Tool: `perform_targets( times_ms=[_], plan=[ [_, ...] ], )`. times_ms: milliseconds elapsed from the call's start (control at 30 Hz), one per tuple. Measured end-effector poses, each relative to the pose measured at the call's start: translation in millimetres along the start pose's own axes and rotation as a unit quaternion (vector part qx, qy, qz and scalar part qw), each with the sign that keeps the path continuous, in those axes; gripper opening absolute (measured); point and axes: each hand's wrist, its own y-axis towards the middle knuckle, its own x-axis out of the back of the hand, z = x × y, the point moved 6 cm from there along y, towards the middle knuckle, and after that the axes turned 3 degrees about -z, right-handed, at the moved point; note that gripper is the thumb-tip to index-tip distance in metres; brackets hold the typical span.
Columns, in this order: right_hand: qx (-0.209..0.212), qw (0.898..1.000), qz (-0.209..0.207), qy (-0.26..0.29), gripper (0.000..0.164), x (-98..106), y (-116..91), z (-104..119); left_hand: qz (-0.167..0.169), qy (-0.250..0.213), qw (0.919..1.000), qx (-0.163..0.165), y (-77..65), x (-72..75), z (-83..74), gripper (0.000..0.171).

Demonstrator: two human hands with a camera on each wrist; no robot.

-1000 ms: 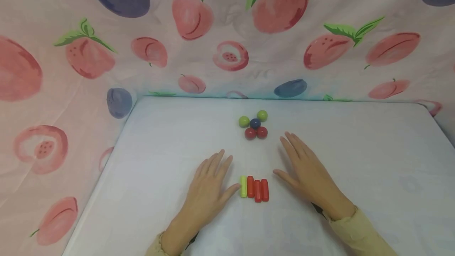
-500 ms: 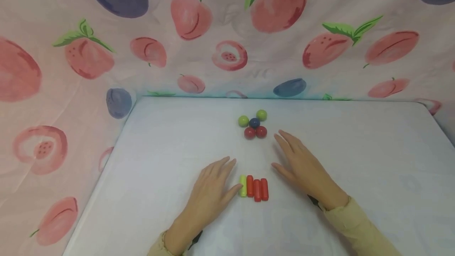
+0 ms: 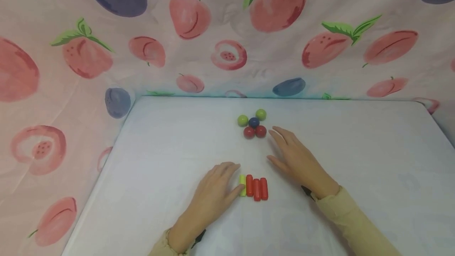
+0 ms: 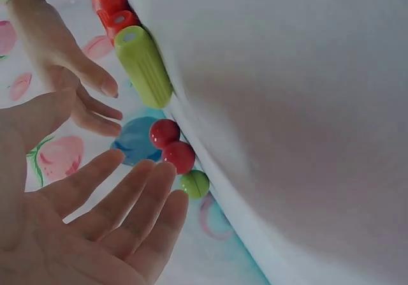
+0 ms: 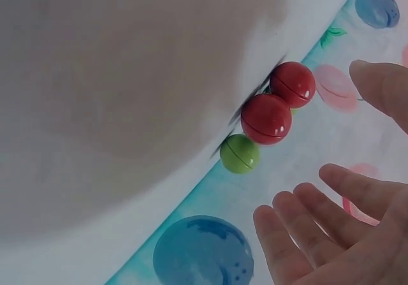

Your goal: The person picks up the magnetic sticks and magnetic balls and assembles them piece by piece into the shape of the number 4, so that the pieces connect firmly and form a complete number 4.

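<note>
Desk (image 3: 170,141): white top; its far edge meets a fruit-print cloth (image 3: 156,19), which also runs along the left edge.
Left grip (image 3: 213,191): loose and wide, my fingers extended with a slight bend, thumb well apart; nothing held. Seen from the head, my thumb tip overlaps the middle of the yellow-green stick (image 3: 242,177); whether it touches, I cannot tell.
Right grip (image 3: 300,163): likewise spread, thumb apart from extended fingers; nothing held. My fingertips are just beside the right red ball (image 3: 261,131), with a narrow gap showing.
Stick row: four lying side by side between my two grips, ends toward the far edge. From the left-edge side: yellow-green stick, first red stick (image 3: 249,185), second red stick (image 3: 256,190), third red stick (image 3: 264,189). The last two sit slightly nearer me.
Ball cluster: near the middle of the far edge, beyond the row. Right red ball and left red ball (image 3: 249,132) touch, on my side; blue ball (image 3: 254,122) behind them, between left green ball (image 3: 243,120) and rear green ball (image 3: 261,114).
Sleeves (image 3: 350,214): pale beige, on both my forearms.
</note>
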Motion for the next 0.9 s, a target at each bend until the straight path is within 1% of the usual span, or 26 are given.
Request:
perform_targets(
  times_ms=[133,367,667,800,900],
  plan=[
    [-0.006,1.0,0.009,0.005,0.077,-1.0,5.2,1.6,0.003,-0.012,0.9999,0.004,1.5,-1.5,-1.2,0.053],
    [-0.011,1.0,0.011,0.015,0.074,-4.3,13.4,3.6,0.001,-0.016,0.9999,0.003,4.1,-4.0,-3.8,0.05],
    [-0.003,1.0,0.012,0.022,0.066,-9.5,23.0,2.9,0.028,-0.014,0.9994,0.015,6.3,-12.0,-7.0,0.05],
    [-0.004,1.0,0.013,0.022,0.066,-12.2,28.0,2.7,0.032,-0.011,0.9993,0.015,7.1,-14.2,-7.5,0.05],
    [-0.01,0.999,0.021,0.027,0.066,-15.5,31.7,1.9,0.033,-0.008,0.9993,0.015,7.6,-15.2,-7.1,0.049]
  ],
)
